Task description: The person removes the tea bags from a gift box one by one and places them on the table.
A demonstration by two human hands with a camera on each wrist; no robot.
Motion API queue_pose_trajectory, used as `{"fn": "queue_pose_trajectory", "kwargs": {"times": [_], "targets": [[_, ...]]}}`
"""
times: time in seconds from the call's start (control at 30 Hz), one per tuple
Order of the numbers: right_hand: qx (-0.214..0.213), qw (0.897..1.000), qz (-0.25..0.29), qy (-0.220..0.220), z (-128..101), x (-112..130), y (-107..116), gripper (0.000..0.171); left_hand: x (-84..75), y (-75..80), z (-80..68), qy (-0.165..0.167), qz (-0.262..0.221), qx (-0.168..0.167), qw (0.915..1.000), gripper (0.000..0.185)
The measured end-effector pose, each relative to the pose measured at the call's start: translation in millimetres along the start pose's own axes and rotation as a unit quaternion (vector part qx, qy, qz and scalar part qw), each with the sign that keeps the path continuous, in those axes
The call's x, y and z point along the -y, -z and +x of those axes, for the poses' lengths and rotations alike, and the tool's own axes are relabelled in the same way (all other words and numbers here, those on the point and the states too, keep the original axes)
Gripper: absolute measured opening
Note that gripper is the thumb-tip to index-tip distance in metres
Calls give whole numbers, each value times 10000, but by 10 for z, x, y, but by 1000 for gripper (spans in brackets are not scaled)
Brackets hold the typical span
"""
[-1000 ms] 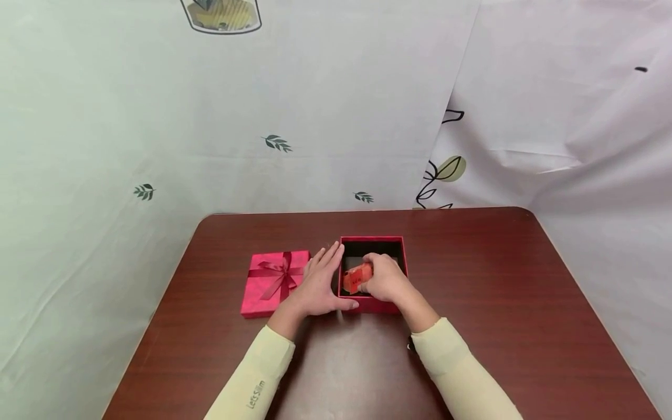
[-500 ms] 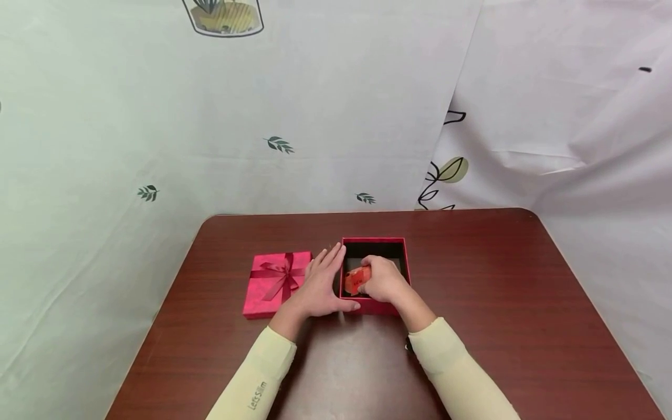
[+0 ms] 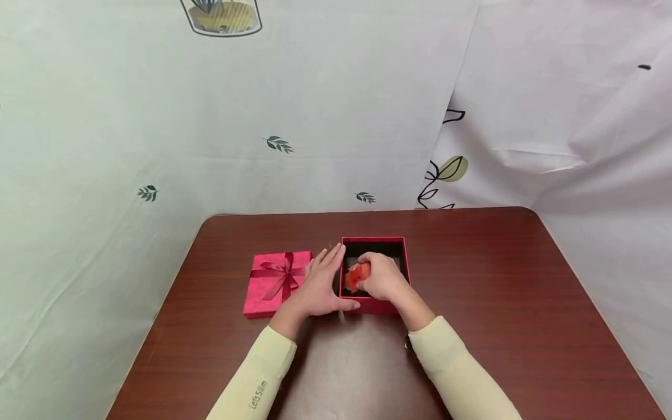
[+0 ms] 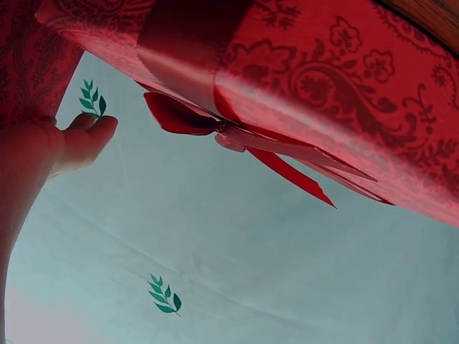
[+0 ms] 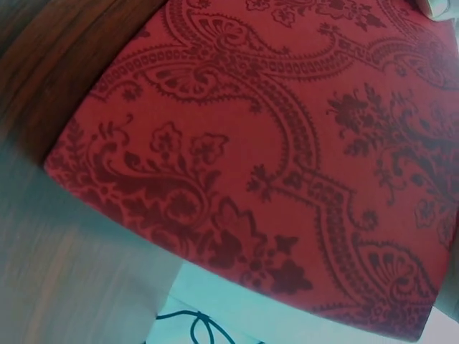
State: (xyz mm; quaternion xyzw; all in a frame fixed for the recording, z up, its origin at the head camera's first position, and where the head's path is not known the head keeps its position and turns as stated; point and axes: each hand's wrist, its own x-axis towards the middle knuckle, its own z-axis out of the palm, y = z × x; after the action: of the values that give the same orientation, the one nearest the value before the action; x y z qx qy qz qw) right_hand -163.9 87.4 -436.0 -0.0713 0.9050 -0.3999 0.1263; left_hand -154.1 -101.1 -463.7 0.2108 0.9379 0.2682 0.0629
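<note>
An open red gift box (image 3: pixel 375 306) with a black inside stands at mid-table in the head view. My right hand (image 3: pixel 385 280) reaches into it and grips a small orange-red packet (image 3: pixel 354 279) near the box's left front corner; the hand hides the packet's right end. Along the box's left side lies my left hand (image 3: pixel 321 287), its fingers extended against the wall and its thumb across the front left corner. In the left wrist view the left hand's fingers (image 4: pixel 92 136) touch the box at the upper left. The patterned outer wall of the gift box (image 5: pixel 272 165) fills the right wrist view.
Left of the box lies its red lid (image 3: pixel 257 300), topped with a dark red ribbon bow (image 3: pixel 280 273); my left hand overlaps its edge. Brown table (image 3: pixel 488 280) extends to both sides. A white printed curtain (image 3: pixel 336 105) hangs behind the table's far edge.
The packet has turned slightly inside the box, and its dark lettering shows less than before. My right hand has shifted a little left. The left hand stays against the box.
</note>
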Motion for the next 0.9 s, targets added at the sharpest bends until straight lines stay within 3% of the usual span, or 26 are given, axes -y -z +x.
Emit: {"fn": "queue_pose_trajectory", "kwargs": {"times": [0.47,0.9], "targets": [[-458,9986,-170,200,-20,31,257,54,8,6,7,14,-115,36,9999,124],[-793,9965,220,118,-116,-51,573,54,13,0,10,20,-196,-33,9998,124]]}}
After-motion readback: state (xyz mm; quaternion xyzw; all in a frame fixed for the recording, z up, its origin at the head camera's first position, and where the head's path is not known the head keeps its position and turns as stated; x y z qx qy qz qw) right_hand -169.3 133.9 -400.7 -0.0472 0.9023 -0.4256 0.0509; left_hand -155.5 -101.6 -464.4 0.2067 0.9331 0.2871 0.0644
